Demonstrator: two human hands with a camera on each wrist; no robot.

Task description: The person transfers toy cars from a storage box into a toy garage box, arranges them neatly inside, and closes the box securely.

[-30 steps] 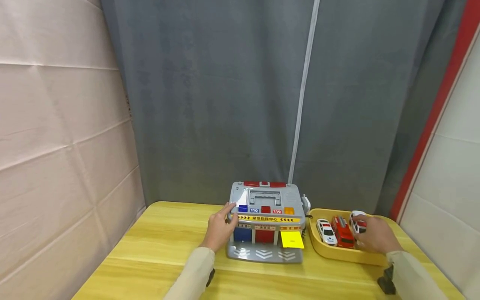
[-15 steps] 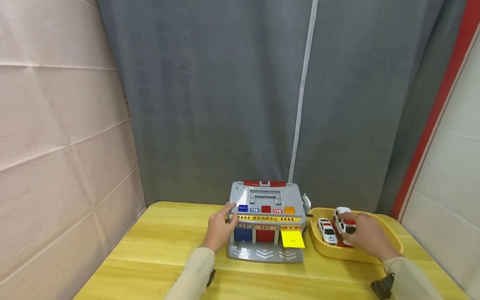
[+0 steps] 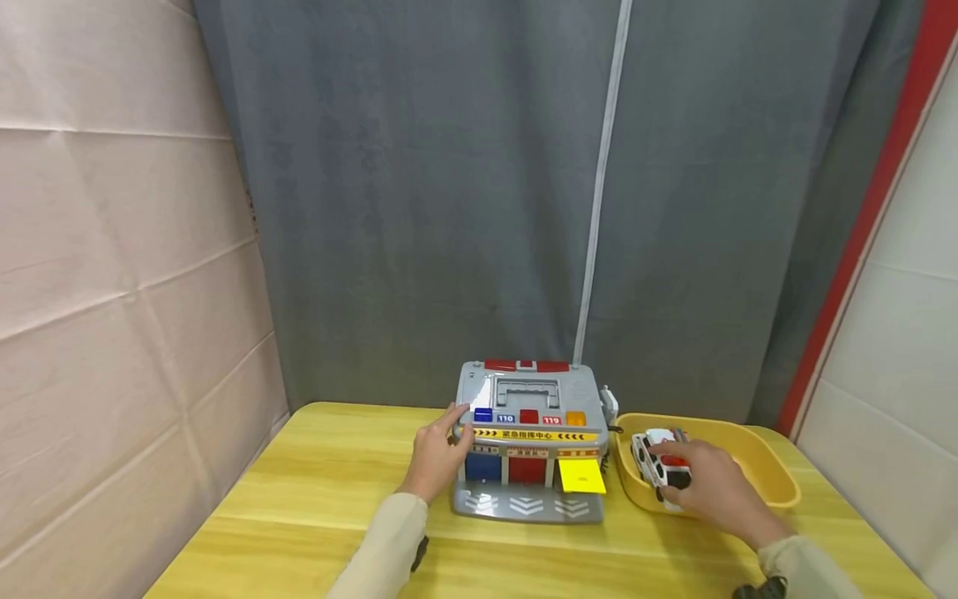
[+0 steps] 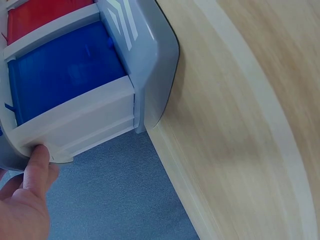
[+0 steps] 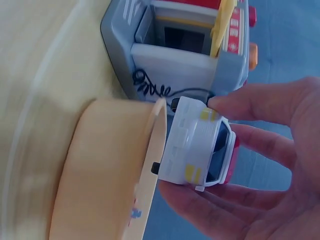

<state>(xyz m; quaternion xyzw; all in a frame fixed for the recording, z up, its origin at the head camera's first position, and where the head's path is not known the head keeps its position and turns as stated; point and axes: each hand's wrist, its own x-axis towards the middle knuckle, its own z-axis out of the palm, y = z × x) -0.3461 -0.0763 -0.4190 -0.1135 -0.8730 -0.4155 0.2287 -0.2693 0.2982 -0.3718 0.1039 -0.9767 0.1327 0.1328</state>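
A grey toy rescue station (image 3: 525,425) stands on the wooden table, its yellow door (image 3: 582,477) raised and its blue door (image 4: 65,70) and red door down. My left hand (image 3: 437,453) grips its left front roof corner, thumb against the white side wall and fingers over the roof edge. Off to the right, my right hand (image 3: 714,482) holds a white toy ambulance (image 5: 195,142) between thumb and fingers, at the rim of the yellow tray (image 3: 774,474). In the right wrist view the ambulance's nose and wheels show. Cars beneath that hand are mostly hidden.
A coiled black cord (image 5: 145,82) hangs at the station's right side, by a white part (image 3: 609,405). The grey curtain (image 3: 419,249) rises behind the table. Pale cloth walls stand left and right.
My right hand has lifted the ambulance from the tray's right part and carried it left over the other cars, toward the station. The left hand stays on the station's corner.
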